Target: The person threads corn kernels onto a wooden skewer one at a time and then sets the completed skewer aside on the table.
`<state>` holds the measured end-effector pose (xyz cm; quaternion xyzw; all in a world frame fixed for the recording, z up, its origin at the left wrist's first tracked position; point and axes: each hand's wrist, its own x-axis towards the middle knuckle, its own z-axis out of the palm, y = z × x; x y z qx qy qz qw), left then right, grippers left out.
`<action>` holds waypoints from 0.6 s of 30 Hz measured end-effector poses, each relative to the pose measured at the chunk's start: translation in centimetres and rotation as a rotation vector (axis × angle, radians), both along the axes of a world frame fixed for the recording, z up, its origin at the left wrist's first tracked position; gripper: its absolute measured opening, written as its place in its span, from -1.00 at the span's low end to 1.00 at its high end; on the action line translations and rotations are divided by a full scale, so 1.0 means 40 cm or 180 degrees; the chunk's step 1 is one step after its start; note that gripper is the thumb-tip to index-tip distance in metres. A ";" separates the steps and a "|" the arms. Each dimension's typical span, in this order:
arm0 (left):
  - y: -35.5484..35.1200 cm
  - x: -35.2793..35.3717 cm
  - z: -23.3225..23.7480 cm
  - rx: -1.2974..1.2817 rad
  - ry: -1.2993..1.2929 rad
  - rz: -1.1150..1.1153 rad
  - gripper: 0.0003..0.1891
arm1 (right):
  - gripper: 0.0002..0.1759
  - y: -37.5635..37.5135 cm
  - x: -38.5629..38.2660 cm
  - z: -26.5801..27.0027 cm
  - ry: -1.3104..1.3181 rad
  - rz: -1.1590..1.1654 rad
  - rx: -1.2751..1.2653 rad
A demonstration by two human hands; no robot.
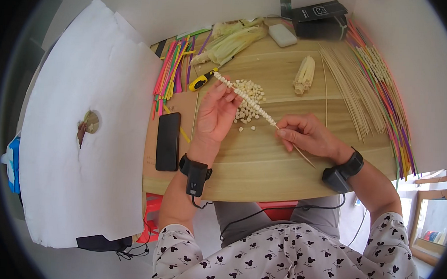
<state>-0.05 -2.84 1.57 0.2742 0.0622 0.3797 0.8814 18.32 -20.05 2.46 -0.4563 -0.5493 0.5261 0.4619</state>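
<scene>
A thin wooden skewer (pixel 304 157) carries a long row of pale kernels (pixel 250 102) and slants over the table. My left hand (pixel 217 109) is closed on the upper part of the kernel row, its fingertips around it. My right hand (pixel 304 135) pinches the bare skewer just below the lowest kernel. Under the row lies a pile of loose kernels (pixel 250 90) on the wooden table (pixel 262 172). A yellow and black cutter (pixel 201 81) rests near the row's upper end.
A phone (pixel 168 141) lies left on brown cardboard. Coloured strips (pixel 174 71), husks (pixel 239 39), a white case (pixel 282 35) and a black box (pixel 319 21) are at the back. A stripped cob (pixel 304 75) and bare skewers (pixel 350 88) lie right, beside filled skewers (pixel 376 66).
</scene>
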 end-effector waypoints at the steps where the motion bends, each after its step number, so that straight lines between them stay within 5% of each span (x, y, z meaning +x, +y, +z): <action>1: 0.002 -0.001 -0.002 0.0005 0.0001 -0.0004 -0.75 | -0.81 0.000 0.000 0.002 0.0001 -0.0004 0.0005; 18: -0.017 0.003 -0.003 -0.0167 -0.0156 -0.0531 -0.77 | -0.81 -0.003 0.002 0.014 -0.0083 -0.0020 0.0027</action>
